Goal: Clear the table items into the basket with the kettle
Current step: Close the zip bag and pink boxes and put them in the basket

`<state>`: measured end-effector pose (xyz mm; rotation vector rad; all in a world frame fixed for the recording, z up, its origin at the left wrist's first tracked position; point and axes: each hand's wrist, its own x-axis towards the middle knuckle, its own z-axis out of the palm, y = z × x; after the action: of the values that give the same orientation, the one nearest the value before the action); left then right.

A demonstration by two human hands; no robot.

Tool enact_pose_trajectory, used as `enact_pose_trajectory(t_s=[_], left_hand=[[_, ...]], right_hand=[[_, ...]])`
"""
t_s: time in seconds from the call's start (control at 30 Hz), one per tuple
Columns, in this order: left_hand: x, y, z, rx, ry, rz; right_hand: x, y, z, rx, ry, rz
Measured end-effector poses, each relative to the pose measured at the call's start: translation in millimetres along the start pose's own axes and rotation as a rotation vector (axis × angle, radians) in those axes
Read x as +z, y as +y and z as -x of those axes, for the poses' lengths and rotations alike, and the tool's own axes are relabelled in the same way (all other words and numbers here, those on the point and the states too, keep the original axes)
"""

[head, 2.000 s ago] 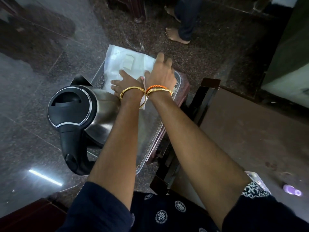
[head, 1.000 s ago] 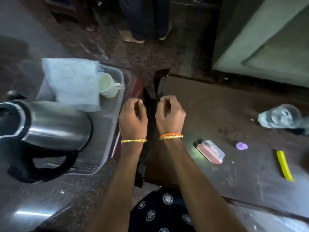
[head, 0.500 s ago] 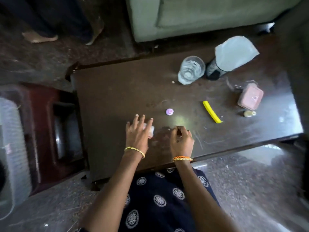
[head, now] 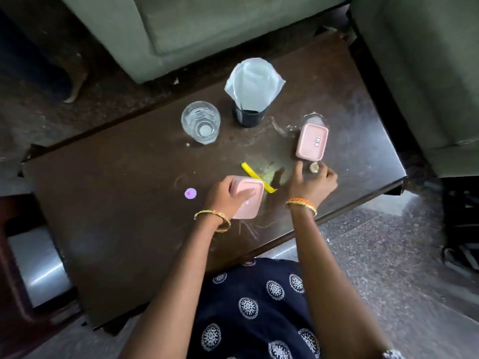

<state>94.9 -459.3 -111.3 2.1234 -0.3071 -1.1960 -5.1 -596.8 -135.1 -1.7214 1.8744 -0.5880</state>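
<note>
The right hand [head: 309, 183] is reaching out over the table [head: 116, 216] with its fingers spread and relaxed, gripping nothing. Just ahead of it, in the gap between thumb and forefinger, a small round cream-coloured piece [head: 314, 167] is lying on the wood; whether a fingertip is touching it cannot be told. Directly beyond that piece, a pink box [head: 312, 142] is sitting flat, its long axis running away from the hand and slightly to its right. Judging from this, the coming pick is turning on that line: piece first, box straight behind it, both far closer to the right hand than to the left.

The left hand [head: 224, 194] is curling round a second pink box [head: 248, 199], gripping it by its near-left side and holding it tilted. Just beyond this box, between the two hands, a yellow strip [head: 252, 173] is lying with its long axis slanting from far-left to near-right, its near end passing behind the held box. To the left of the left hand, close by, a small purple disc [head: 190, 193] is resting.

Further out, well ahead of both hands, a clear glass [head: 201, 123] is standing upright, and to its right a dark cup with white paper [head: 252, 84] stuffed in it. The basket and kettle are not clearly showing in this view, so the held box is probably heading off to the left.
</note>
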Motion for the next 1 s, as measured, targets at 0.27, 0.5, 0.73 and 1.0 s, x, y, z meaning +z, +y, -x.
enact_pose_trajectory(t_s=[0.27, 0.5, 0.73, 1.0], left_hand=[[31, 29, -35, -0.255, 0.175, 0.536], [0, 12, -17, -0.211, 0.207, 0.595], [-70, -52, 44, -0.065, 0.409, 0.494], [-186, -170, 155, -0.119, 0.883, 0.560]], right_hand=[[40, -13, -80, 0.047, -0.281, 0.530], [27, -21, -52, 0.038, -0.118, 0.390], [6, -35, 95, -0.027, -0.514, -0.153], [31, -101, 280, -0.199, -1.172, -0.221]])
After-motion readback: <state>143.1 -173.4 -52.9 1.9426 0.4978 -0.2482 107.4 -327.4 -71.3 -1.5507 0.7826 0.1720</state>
